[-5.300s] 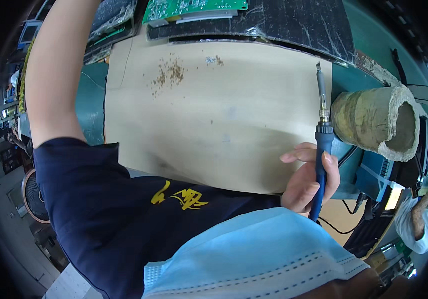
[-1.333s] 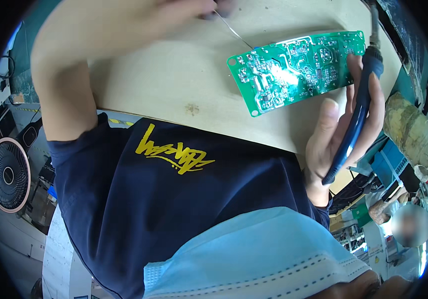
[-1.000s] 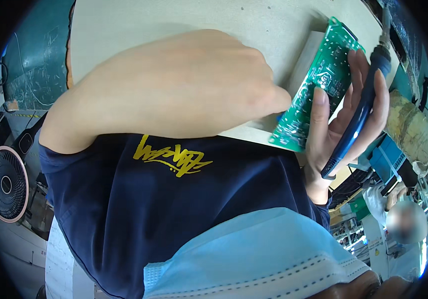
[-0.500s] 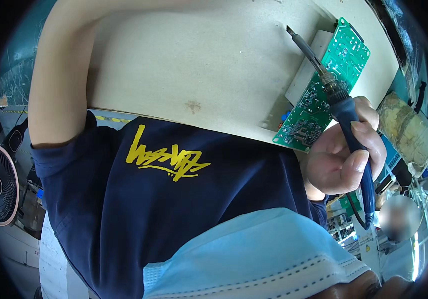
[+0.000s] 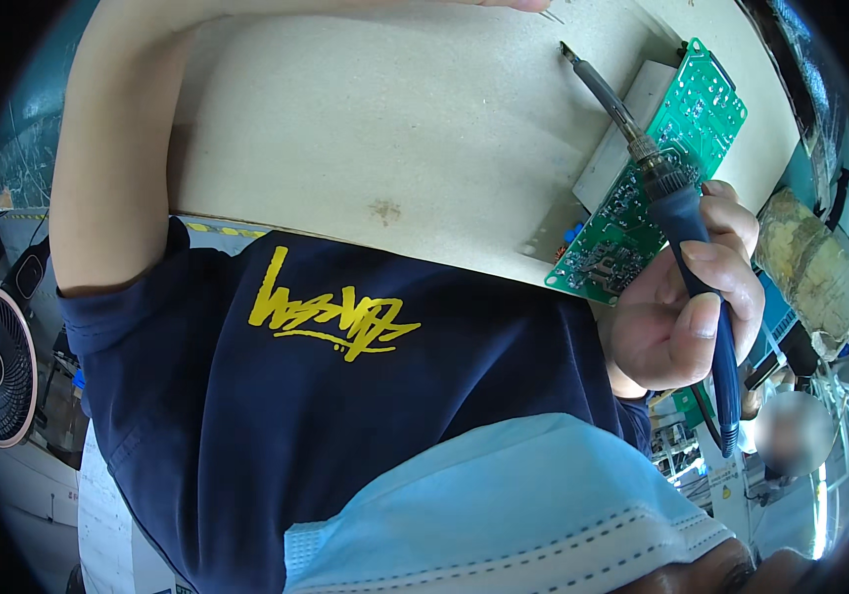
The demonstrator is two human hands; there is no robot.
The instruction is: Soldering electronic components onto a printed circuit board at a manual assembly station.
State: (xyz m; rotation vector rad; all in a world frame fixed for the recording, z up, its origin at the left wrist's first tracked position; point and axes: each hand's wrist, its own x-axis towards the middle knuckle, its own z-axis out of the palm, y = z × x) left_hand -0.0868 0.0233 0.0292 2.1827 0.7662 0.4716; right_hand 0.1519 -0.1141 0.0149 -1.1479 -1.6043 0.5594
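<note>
**Circuit board (image 5: 699, 111) beyond the right hand (image 5: 677, 312), soldering iron (image 5: 677, 213) across it**

The tan work surface (image 5: 345, 139) spreads ahead and to the left of the right hand. On it, just beyond that hand's fingers, lies the green circuit board, set at a slant. The right hand is curled, thumb and fingers closed around the iron's blue handle; the tip points away from the hand, past the board's left side. The left hand (image 5: 523, 4) is mostly cut off at the top; I cannot tell how open it is. A thin wire (image 5: 552, 15) shows right at its fingertips.
</note>
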